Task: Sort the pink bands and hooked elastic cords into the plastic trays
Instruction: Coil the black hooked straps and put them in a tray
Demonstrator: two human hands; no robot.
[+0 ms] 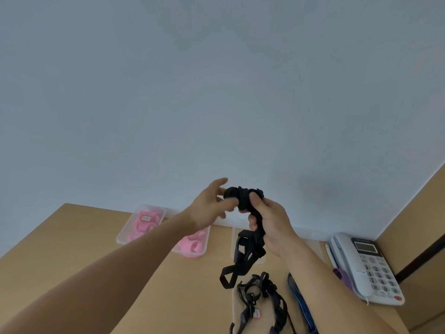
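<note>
My right hand [269,222] grips a black elastic cord bundle [243,197] held up in front of the wall, and its loose loops [243,259] hang down over the table. My left hand [212,203] is at the bundle's left end, with fingers spread and fingertips touching it. Two clear plastic trays with pink bands sit at the back: one [142,224] on the left, another [192,244] partly behind my left forearm. A near tray [237,300] holds more black hooked cords [260,300]. Another clear tray [234,239] lies behind the hanging loops.
A white desk telephone [366,266] stands at the right on the wooden table [72,237]. A dark blue strap [301,302] lies beside the near tray, under my right forearm. A purple piece [342,276] lies next to the phone. A pale wall rises behind the table.
</note>
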